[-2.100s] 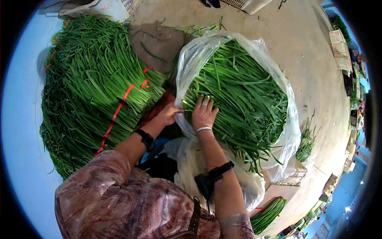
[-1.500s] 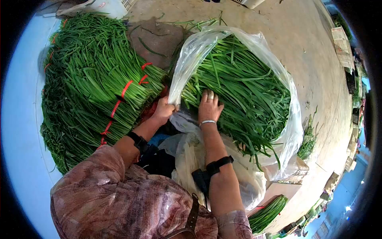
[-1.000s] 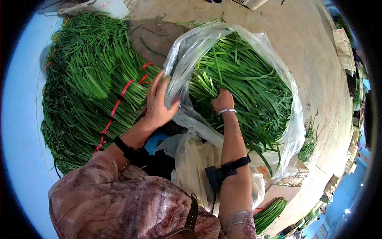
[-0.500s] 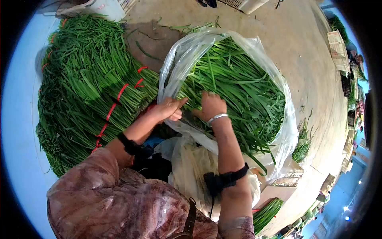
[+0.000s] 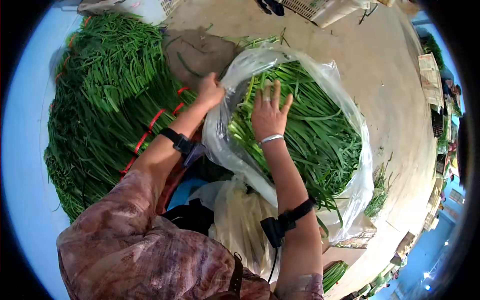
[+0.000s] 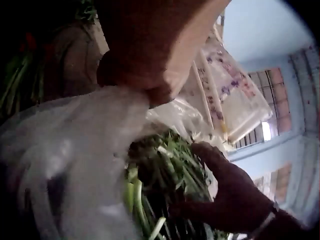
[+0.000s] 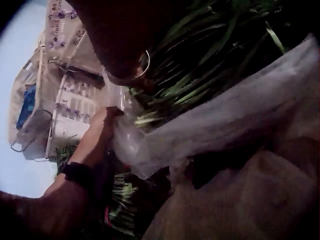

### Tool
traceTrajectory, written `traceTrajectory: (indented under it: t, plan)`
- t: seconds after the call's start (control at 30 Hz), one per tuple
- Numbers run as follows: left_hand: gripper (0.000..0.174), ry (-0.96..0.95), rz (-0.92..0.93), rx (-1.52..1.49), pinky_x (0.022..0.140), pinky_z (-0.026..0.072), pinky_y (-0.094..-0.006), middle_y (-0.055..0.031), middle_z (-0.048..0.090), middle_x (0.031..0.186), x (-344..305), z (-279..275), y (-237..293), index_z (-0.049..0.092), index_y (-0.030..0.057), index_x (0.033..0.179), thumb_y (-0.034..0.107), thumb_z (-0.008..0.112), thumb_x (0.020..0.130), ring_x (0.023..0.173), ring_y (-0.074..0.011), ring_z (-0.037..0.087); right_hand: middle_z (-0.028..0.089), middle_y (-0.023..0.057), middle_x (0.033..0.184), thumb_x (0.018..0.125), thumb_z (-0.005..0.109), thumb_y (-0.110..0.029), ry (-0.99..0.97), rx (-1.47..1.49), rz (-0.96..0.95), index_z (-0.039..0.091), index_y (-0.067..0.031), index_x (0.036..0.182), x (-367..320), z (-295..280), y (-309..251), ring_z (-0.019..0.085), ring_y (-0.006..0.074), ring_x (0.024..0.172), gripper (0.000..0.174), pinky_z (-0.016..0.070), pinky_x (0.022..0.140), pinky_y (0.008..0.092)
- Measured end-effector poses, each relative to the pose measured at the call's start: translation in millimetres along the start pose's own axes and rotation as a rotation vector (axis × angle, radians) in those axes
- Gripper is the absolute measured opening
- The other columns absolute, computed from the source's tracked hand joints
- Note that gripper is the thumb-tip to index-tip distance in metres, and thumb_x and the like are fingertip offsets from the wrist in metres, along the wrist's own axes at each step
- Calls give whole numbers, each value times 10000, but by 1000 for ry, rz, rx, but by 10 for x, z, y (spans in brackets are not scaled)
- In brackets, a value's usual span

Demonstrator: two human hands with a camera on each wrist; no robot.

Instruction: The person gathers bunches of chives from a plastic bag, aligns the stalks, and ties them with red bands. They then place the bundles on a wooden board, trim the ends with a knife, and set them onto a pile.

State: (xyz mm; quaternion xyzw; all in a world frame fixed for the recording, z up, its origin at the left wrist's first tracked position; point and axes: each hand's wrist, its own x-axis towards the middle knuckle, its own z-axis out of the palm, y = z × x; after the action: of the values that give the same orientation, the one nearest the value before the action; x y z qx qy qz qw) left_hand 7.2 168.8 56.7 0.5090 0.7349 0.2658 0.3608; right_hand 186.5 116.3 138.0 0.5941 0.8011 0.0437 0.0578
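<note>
A clear plastic bag [image 5: 216, 131] stands wide-mouthed in the middle of the head view, packed with garlic chives [image 5: 315, 130]. My left hand [image 5: 211, 91] grips the bag's rim at its upper left; the left wrist view shows the plastic [image 6: 85, 160] hanging from that hand. My right hand [image 5: 270, 112] lies over the chives inside the mouth, fingers spread and nearly straight, near the pale stem ends [image 5: 239, 127]. In the left wrist view the right hand [image 6: 230, 192] reaches over the leaves from the other side.
Left of the bag rises a big pile of chives [image 5: 110, 100] tied with red bands [image 5: 145, 137]. Crumpled plastic [image 5: 245, 215] lies by my lap. A small bundle of chives [image 5: 334, 274] sits at lower right, and white crates [image 5: 305, 9] stand at the back.
My left hand let go of the rim, then took hold of it again farther up. The right hand reached down into the chives and now lies higher on them with its fingers spread.
</note>
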Motion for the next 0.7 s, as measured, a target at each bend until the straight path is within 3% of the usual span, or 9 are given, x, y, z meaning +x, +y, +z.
traceTrajectory:
  t: [0.07, 0.17, 0.37, 0.47, 0.6, 0.7]
  plan:
    - [333, 62, -113, -287, 693, 466, -345, -165, 649, 826, 50, -51, -31, 607, -40, 969, 72, 592, 656, 764, -274, 624, 306, 104, 1427, 897, 355, -172, -47, 19, -103, 383, -70, 1322, 59, -60, -120, 184, 303, 1359, 438, 142, 1051, 573]
    - [333, 71, -129, -387, 689, 469, -328, -147, 654, 807, 242, 222, -302, 614, -65, 957, 71, 600, 653, 735, -226, 622, 274, 96, 1446, 899, 347, -182, -132, 15, -41, 326, -76, 1363, 157, 155, -85, 219, 291, 1347, 477, 178, 1043, 566]
    - [342, 161, -216, -326, 730, 467, -325, -157, 649, 871, 56, 108, 0, 611, -66, 987, 22, 584, 658, 798, -240, 616, 290, 109, 1429, 899, 391, -177, -52, 76, 74, 322, -99, 1375, -22, 324, -30, 350, 315, 1261, 488, 309, 986, 503]
    - [375, 145, -219, -369, 745, 460, -322, -150, 639, 905, 196, 323, -390, 594, -57, 1029, 5, 572, 660, 830, -235, 606, 304, 120, 1416, 895, 400, -179, 101, 82, 41, 334, -92, 1366, -149, 488, -41, 373, 335, 1236, 484, 317, 975, 505]
    - [415, 126, -145, -412, 761, 454, -329, -148, 631, 916, 25, 271, -271, 567, -62, 1067, 17, 578, 660, 845, -234, 599, 343, 103, 1389, 890, 398, -167, -39, -11, -75, 320, -117, 1375, -198, 433, -20, 388, 346, 1207, 494, 326, 956, 509]
    - [416, 25, -100, -433, 771, 449, -332, -153, 627, 928, 52, 265, -334, 562, -66, 1060, 28, 586, 656, 857, -232, 594, 384, 96, 1356, 893, 390, -158, -44, -20, -11, 292, -136, 1391, -41, 479, 0, 392, 354, 1193, 508, 307, 957, 505]
